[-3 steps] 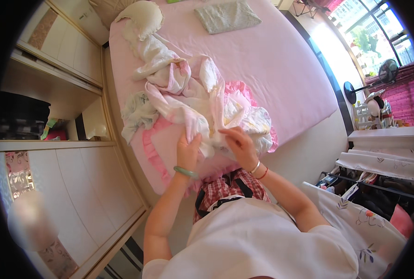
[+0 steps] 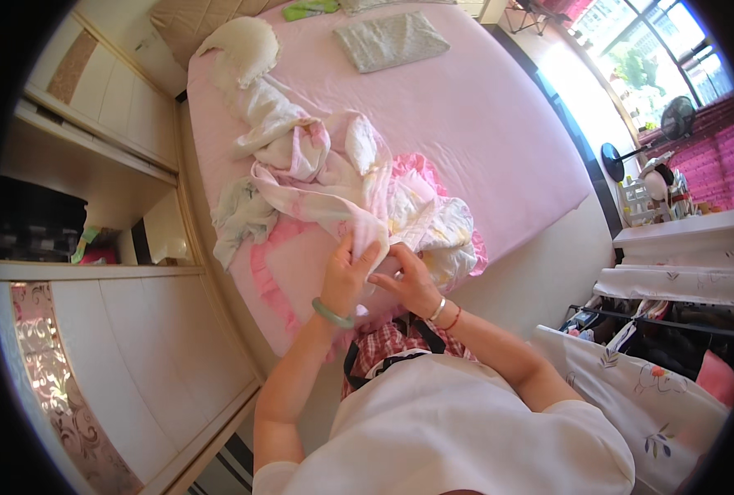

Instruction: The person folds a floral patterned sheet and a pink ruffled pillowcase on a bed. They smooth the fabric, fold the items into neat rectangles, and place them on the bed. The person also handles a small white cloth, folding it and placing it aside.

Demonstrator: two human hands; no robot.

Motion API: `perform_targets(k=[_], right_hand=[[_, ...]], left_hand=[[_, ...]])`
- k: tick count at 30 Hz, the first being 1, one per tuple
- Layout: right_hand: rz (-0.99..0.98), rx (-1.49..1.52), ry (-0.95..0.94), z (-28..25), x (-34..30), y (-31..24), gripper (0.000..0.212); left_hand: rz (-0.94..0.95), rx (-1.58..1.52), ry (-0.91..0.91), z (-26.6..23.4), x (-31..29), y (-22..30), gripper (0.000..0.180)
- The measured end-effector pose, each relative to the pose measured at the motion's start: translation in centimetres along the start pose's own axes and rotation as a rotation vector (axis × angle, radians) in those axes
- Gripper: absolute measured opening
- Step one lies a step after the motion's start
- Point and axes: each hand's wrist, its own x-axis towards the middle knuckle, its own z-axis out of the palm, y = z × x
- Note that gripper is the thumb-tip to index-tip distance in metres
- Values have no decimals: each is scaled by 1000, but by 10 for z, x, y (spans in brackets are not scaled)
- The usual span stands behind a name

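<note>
Obs: pink-&-white quilt (image 2: 322, 198) lies bunched, unfolded, along L side of bed (image 2: 486, 124), strung from a cream ruffled cushion (image 2: 251, 54) at the far end down to the person's hands at the near edge. Under its near part: a pink frilled piece (image 2: 270, 285), partly covered. Grey-white cloth bundle (image 2: 242, 216) just beside, on L. Flat grey pillow (image 2: 390, 41) well apart, far side.

Fingers: L hand (image 2: 346, 279) pinches near end of quilt btwn thumb & fingers, lifted a bit off bed. R hand (image 2: 412, 285) right next to it, thumb & fingers spread apart at the cloth edge; can't tell if they grip, the contact is partly hidden.

Step (my judgemt): working the quilt edge by hand, prob. finding or sorting a corner; early stage, since the bulk is twisted & heaped.

Next move calls for: L pinch kept firm, R fingers to get a sure hold on the edge, then hands apart so the edge runs straight. Slack needed from the heap, so pull gently. Risk: soft layers may slip or fold under; frilled piece cd drag along w/ quilt.
</note>
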Motion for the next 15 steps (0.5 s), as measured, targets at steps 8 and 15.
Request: perform_targets(k=[8, 15], right_hand=[[327, 708, 108, -34, 35, -11, 16], [165, 415, 98, -48, 64, -11, 15]], left_hand=[[301, 732, 40, -19, -19, -47, 60], [-361, 82, 29, -55, -33, -68, 42]])
